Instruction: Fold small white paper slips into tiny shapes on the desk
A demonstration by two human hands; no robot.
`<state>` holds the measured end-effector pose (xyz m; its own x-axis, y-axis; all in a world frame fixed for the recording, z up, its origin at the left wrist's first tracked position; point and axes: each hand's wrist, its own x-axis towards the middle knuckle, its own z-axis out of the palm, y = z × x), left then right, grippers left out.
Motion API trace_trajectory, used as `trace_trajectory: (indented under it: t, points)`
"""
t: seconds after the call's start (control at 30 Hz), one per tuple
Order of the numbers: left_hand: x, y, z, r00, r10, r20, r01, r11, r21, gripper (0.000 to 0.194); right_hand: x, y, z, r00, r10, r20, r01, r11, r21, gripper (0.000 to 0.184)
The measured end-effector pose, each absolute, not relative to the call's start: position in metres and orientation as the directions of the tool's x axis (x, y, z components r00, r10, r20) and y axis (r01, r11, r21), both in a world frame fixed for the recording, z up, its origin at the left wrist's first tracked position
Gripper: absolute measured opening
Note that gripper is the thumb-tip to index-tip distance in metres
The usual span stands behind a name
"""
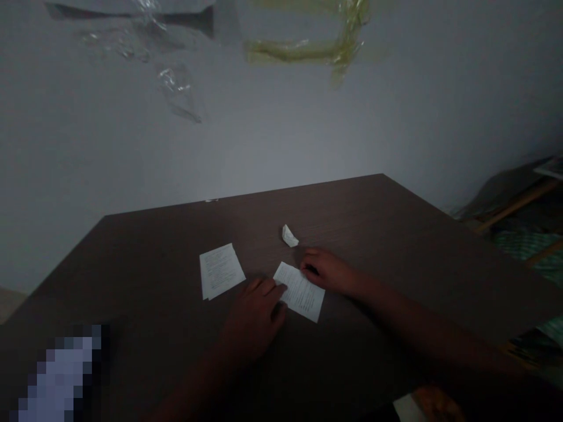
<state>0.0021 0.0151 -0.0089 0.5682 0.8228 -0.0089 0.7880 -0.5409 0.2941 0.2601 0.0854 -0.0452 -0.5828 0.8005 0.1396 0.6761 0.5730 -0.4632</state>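
Trainee: Sheet (303, 298) location and handling step?

Instructor: The printed sheet lies flat on the counter (373, 223), between the two hands. The step in hand appears to be positioning or steadying it.

Trainee: State of each grip?

Instructor: The left hand (255, 319) has a spread grip: its index finger lies over the sheet's left edge, with the thumb apart. The right hand (329, 272) is curled at the upper right edge. Whether its fingertips pinch the paper, the view does not tell.

Trainee: Requirement for a further move?

Instructor: Any shift or fold likely calls for light, even contact at both edges, since thin paper creases easily.

Trainee: Adjacent items?

Instructor: A pair of overlapping sheets (222, 272) lies beyond the left hand, to its left. A folded scrap (289, 236) rests just beyond the right fingertips, touching neither hand.
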Motion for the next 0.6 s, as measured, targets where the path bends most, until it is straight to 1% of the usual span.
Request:
trace_trajectory:
  t: [0.07, 0.17, 0.3, 0.37, 0.43, 0.5, 0.6]
  points:
    - [0.003, 0.017, -0.009, 0.571, 0.821, -0.019, 0.791, -0.543, 0.282, 0.039, 0.260, 0.085, -0.043, -0.558, 0.822, 0.112, 0.710, 0.543, -0.448, 0.011]
    - [0.003, 0.018, -0.008, 0.571, 0.820, -0.047, 0.794, -0.536, 0.287, 0.036, 0.262, 0.087, -0.039, -0.503, 0.861, 0.076, 0.765, 0.484, -0.425, 0.011]
    - [0.000, 0.019, -0.010, 0.549, 0.835, -0.025, 0.805, -0.521, 0.283, 0.034, 0.269, 0.093, -0.033, -0.426, 0.904, 0.028, 0.827, 0.403, -0.392, 0.012]
    - [-0.002, 0.020, -0.013, 0.536, 0.844, -0.007, 0.812, -0.513, 0.277, 0.031, 0.274, 0.095, -0.030, -0.393, 0.919, 0.008, 0.851, 0.367, -0.375, 0.016]
    - [-0.004, 0.021, -0.015, 0.526, 0.851, 0.009, 0.816, -0.507, 0.279, 0.029, 0.279, 0.097, -0.026, -0.363, 0.932, -0.013, 0.870, 0.334, -0.363, 0.024]
    - [-0.006, 0.023, -0.018, 0.522, 0.852, 0.028, 0.815, -0.508, 0.279, 0.026, 0.284, 0.097, -0.020, -0.359, 0.933, -0.037, 0.875, 0.323, -0.362, 0.029]
    - [-0.011, 0.024, -0.022, 0.521, 0.851, 0.059, 0.814, -0.516, 0.266, 0.024, 0.289, 0.094, -0.009, -0.441, 0.895, -0.072, 0.835, 0.379, -0.399, 0.021]
